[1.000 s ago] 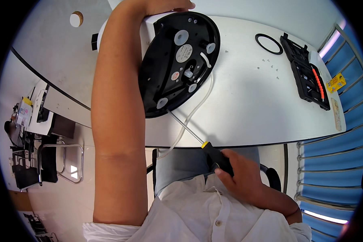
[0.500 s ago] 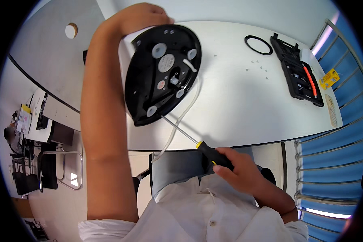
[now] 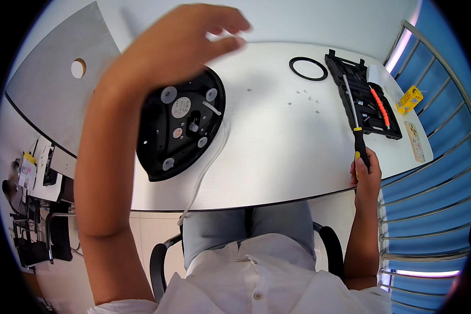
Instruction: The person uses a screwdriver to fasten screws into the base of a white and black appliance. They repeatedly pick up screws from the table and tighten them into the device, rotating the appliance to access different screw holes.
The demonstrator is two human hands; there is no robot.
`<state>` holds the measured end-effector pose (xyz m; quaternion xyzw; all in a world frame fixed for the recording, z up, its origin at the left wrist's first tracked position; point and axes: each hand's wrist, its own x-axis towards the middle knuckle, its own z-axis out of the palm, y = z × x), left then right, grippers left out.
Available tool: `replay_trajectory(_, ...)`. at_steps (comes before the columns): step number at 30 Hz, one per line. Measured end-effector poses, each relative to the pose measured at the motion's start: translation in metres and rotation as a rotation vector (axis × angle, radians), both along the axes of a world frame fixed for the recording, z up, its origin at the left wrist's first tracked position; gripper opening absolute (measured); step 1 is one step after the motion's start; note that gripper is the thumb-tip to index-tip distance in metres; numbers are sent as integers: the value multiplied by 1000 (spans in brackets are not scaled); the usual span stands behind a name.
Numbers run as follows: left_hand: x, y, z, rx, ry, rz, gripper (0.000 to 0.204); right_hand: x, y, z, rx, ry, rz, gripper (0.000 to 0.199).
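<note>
My right hand (image 3: 367, 175) grips the black-and-yellow handle of a screwdriver (image 3: 360, 142) at the right of the table's near edge. The long shaft points away from me, over the open black tool case. My left hand (image 3: 206, 42) is raised beyond the far end of a black appliance base (image 3: 157, 146), thumb and fingers apart, holding nothing. That base lies with its underside up, showing several pale round feet, two round labels and small screw holes. My left wrist and forearm hide part of it. A white cord (image 3: 206, 170) runs from it over the near edge.
Several small screws (image 3: 305, 92) lie scattered mid-table near a black ring (image 3: 309, 68). The tool case (image 3: 345, 99) holds an orange flexible shaft (image 3: 380, 107). A yellow box (image 3: 409, 99) stands beside metal railings (image 3: 429, 193) on the right. A grey desk (image 3: 52, 94) adjoins at left.
My left hand has let go of the appliance base and lifted away. My right hand has carried the screwdriver from the base to the right, turning its tip toward the tool case.
</note>
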<state>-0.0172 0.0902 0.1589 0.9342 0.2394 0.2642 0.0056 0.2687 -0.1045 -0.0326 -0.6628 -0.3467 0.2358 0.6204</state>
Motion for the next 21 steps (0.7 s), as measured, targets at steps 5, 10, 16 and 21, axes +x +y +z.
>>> replay_trajectory(5, 30, -13, -32, 98, 189, 144, 25, 12, 5, -14, 39, -63, -38, 34)
replay_trajectory(10, 29, -9, -59, 162, 98, 207, 30, 13, 3, -13, 54, -60, -18, 36)
replay_trajectory(16, 76, -41, -104, -95, -67, 109, 29, 19, 1, -16, 69, -20, 7, 37)
replay_trajectory(21, 129, 32, -142, -158, 84, 315, 22, 23, 0, -19, 94, -33, 44, 38)
